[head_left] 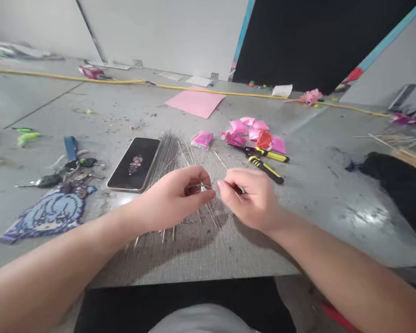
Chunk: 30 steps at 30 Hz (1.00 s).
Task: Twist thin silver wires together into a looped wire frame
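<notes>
My left hand (pixel 175 194) is closed in a pinch around a small silvery wire piece (pixel 203 187) whose exact shape is partly hidden by the fingers. Close beside it, my right hand (pixel 251 196) grips a thin straight wire (pixel 221 159), which sticks out above and below the fist. Under and behind the left hand lies a bundle of thin metallic wires (pixel 166 157), some with ends poking toward the front edge. Black and yellow pliers (pixel 266 169) rest beyond my right hand, their handles apart. A small pink packet (pixel 202 138) lies just past the hands.
A phone (pixel 135 164) lies left of the wires, near keys (pixel 48 180) and a character-printed pouch (pixel 52 208). More pink packets (pixel 246 129) sit behind the pliers. Farther back are a pink sheet (pixel 196 101) and a yellow cord (pixel 125 82). Dark cloth (pixel 395 185) lies at right.
</notes>
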{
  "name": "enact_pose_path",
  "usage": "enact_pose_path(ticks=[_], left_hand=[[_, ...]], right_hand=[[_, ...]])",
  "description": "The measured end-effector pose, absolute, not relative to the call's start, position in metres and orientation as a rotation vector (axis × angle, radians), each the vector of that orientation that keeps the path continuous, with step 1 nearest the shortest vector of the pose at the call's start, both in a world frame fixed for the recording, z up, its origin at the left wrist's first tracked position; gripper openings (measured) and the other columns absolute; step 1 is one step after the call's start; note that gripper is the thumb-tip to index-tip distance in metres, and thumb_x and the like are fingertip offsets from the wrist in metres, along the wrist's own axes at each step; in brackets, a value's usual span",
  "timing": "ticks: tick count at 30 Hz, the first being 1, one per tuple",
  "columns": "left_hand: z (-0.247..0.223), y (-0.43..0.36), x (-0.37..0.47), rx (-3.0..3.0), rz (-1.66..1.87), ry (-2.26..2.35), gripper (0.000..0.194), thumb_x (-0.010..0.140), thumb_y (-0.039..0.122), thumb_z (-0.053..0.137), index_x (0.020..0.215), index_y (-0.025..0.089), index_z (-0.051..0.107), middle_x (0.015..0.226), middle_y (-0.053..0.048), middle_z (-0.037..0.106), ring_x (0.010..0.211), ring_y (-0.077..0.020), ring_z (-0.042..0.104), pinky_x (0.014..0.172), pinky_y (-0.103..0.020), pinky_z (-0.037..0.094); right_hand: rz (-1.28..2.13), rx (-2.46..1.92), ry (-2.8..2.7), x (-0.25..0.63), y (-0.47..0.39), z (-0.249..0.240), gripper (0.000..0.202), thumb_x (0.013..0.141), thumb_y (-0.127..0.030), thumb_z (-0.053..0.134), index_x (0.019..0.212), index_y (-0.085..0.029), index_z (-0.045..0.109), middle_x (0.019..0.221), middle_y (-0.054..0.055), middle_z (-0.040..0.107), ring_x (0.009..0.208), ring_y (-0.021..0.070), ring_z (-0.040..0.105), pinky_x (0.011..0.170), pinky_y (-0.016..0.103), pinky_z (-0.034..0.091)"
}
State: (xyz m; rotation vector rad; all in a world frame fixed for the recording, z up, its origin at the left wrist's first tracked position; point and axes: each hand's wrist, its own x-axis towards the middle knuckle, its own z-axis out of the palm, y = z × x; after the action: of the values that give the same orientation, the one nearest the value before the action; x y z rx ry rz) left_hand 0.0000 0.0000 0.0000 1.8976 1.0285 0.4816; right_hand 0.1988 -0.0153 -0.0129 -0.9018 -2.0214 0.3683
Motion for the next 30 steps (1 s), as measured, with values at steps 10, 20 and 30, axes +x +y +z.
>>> enact_pose_path(ticks=[10,20,30], left_hand=[[0.0004,-0.0020,0.0003,1.936,0.493,1.027,0.015,0.094,0.038,0.054,0.091,0.024,0.052,0.068,0.006,0.053,0.059,-0.0094,0.047,0.052,-0.024,0.031],[0.0037,-0.0021,0.0016,1.991,0.495,1.042,0.014,0.093,0.037,0.054,0.090,0.023,0.052,0.066,0.006,0.052,0.057,-0.0091,0.045,0.051,-0.024,0.031],[0.0031,-0.0023,0.0015,2.016,0.505,1.051,0.014,0.093,0.037,0.054,0.090,0.024,0.051,0.065,0.007,0.050,0.057,-0.0089,0.042,0.051,-0.023,0.032]], right_hand=[[0.361,-0.917,-2.023,0.2004,-0.0169,-0.0112,0.036,0.091,-0.017,0.055,0.061,-0.018,0.035,0.056,-0.006,0.032,0.053,0.0078,0.030,0.052,0.026,0.023],[0.339,-0.911,-2.032,0.2002,-0.0176,-0.0101,0.035,0.090,-0.016,0.056,0.062,-0.018,0.036,0.056,-0.006,0.033,0.053,0.0077,0.031,0.053,0.026,0.024],[0.333,-0.909,-2.041,0.2001,-0.0195,-0.0083,0.034,0.090,-0.015,0.055,0.062,-0.018,0.036,0.056,-0.006,0.032,0.053,0.0076,0.030,0.052,0.026,0.023]])
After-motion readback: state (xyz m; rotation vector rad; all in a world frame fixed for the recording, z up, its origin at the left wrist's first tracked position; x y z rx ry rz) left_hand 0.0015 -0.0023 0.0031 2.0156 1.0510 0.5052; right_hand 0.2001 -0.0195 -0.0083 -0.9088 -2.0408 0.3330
